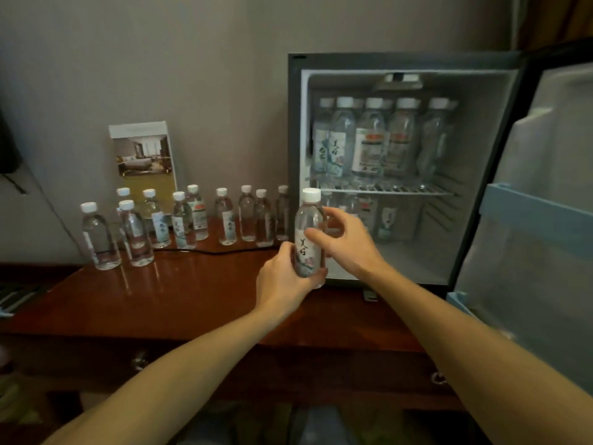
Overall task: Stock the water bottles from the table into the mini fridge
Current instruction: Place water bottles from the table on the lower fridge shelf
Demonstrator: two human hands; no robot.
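Note:
A clear water bottle (pixel 310 220) with a white cap and a printed label stands upright in front of the mini fridge (pixel 293 123). My left hand (pixel 282 279) grips its lower part. My right hand (pixel 348 240) curls its thumb and fingers round the bottle's middle. The fridge stands open on the wooden table (pixel 179 297). Several bottles fill its upper wire shelf (pixel 390 190), and a few more stand below. Several more bottles (pixel 184 220) stand in rows on the table to the left of the fridge.
The fridge door (pixel 542 226) swings out to the right, with a blue door shelf. A brochure (pixel 146 155) leans on the wall behind the bottles. A black cable (pixel 205 251) runs along the table. Drawer handles show below the table's front edge.

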